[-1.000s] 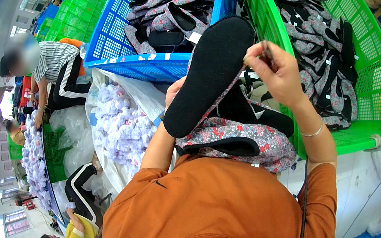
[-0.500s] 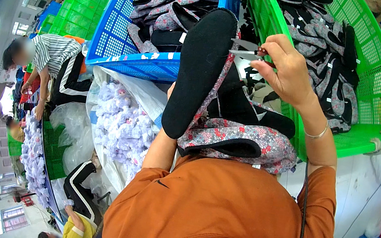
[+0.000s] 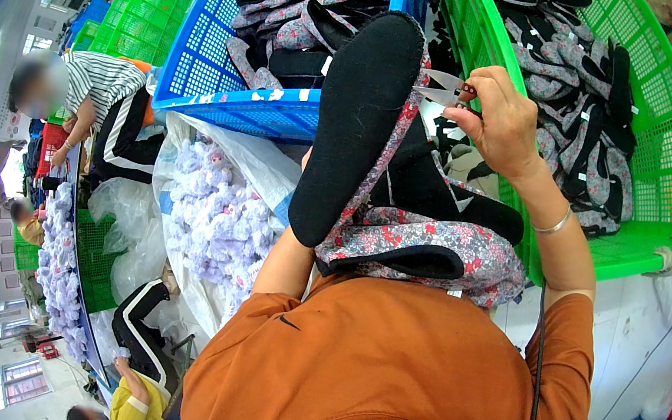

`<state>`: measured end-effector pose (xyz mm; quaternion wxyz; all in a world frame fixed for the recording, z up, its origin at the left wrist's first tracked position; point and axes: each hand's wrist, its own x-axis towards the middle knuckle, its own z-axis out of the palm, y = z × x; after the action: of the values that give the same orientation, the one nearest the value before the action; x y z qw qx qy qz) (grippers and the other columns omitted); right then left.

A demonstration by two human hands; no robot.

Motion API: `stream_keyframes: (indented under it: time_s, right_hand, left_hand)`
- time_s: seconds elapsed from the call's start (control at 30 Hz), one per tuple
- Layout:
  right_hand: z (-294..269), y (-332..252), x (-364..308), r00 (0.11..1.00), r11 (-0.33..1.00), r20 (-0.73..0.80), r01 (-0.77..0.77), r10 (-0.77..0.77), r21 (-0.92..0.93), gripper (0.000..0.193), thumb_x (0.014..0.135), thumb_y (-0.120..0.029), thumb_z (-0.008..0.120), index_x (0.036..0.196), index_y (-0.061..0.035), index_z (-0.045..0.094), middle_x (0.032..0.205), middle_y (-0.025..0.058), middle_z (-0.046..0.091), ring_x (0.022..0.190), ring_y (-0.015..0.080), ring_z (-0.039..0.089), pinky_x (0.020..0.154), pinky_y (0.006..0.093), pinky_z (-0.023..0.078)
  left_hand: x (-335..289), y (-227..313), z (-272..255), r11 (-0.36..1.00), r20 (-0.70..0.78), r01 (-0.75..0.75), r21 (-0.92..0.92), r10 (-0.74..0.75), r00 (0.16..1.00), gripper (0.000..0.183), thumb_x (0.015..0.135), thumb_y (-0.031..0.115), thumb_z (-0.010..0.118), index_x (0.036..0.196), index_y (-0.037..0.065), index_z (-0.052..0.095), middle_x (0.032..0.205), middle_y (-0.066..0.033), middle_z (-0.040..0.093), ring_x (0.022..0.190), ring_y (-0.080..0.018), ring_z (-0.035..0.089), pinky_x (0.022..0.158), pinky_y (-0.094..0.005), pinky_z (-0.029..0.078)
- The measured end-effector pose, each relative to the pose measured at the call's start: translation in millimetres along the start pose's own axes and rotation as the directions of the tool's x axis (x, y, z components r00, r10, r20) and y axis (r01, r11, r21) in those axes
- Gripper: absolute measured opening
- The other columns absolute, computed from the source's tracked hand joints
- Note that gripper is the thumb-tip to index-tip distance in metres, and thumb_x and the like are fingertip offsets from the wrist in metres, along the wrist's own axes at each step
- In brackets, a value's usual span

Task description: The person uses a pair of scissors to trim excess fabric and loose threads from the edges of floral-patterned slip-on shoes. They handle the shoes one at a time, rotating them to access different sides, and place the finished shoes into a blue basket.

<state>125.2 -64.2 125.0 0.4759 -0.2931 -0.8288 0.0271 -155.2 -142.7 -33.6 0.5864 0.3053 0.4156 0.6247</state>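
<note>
Workshop hall in back, plastic crates up front. Blue crate [image 3: 238, 105] and green crate [image 3: 667, 174] are both loaded with floral slippers [image 3: 572, 133]. White sack [image 3: 276, 170] filled with lavender plush pieces [image 3: 220, 218] is set below the blue crate. Far left, co-workers are seen: one in a striped shirt [image 3: 105, 85], one in a yellow top [image 3: 137, 403].

Main item: black-soled slipper [image 3: 358, 126], held up in front of the crates, sole toward camera, floral upper showing along its right edge. It is supported from behind by the left hand [image 3: 305, 158]; that grip is mostly hidden, so exact finger closure can't be told. Small scissors [image 3: 443, 98] are held in the right hand [image 3: 501, 122], grip closed on the handles. Blades are spread, tips at the slipper's right edge near its upper end; actual contact can't be confirmed.

Second slipper [image 3: 478, 255] is laid against the orange-brown shirt [image 3: 401, 352], held by neither hand.

Status: sole and upper look joined on the held one. Blades are placed at one spot; how much edge has been covered can't be read. Not yet set down. Which crate is done or pending can't be told.
</note>
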Motion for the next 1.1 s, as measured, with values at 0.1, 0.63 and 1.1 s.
stream_keyframes:
  time_s: [0.1, 0.63, 1.1]
  right_hand:
    - [1.7, 0.1, -2.0, 1.000, 1.000, 0.015, -0.008, 0.008, 0.021, 0.038, 0.080, -0.033, 0.065, 0.087, 0.0014, 0.052, 0.085, 0.0126, 0.055, 0.065, 0.0232, 0.061, 0.055, 0.0302, 0.048]
    - [5.9, -1.0, -5.1, 1.000, 0.998, 0.007, -0.017, 0.016, 0.063, 0.033, 0.082, -0.029, 0.064, 0.086, 0.0014, 0.052, 0.079, 0.0124, 0.054, 0.061, 0.0243, 0.058, 0.053, 0.0316, 0.046]
    - [-6.7, 2.2, 2.1, 0.948, 0.848, 0.017, -0.293, 0.318, 0.443, 0.043, 0.096, -0.036, 0.042, 0.081, 0.0015, 0.055, 0.073, 0.0078, 0.052, 0.063, 0.0192, 0.050, 0.059, 0.0288, 0.041]
  left_hand:
    - [-4.5, -3.2, -2.2, 1.000, -0.004, -0.005, 0.013, 0.005, 1.000, 0.028, 0.091, 0.006, 0.043, 0.113, -0.007, 0.054, 0.104, -0.0180, 0.062, 0.088, -0.0222, 0.064, 0.079, -0.0326, 0.053]
    - [-2.8, -14.6, -8.4, 0.998, -0.010, -0.049, 0.026, 0.049, 0.999, 0.028, 0.090, 0.005, 0.046, 0.115, -0.007, 0.053, 0.106, -0.0181, 0.062, 0.089, -0.0221, 0.064, 0.079, -0.0318, 0.052]
    - [-16.3, 97.1, 68.4, 0.815, 0.233, 0.307, -0.492, -0.217, 0.948, 0.042, 0.084, 0.015, 0.053, 0.119, -0.008, 0.048, 0.111, -0.0216, 0.059, 0.096, -0.0298, 0.063, 0.084, -0.0372, 0.053]
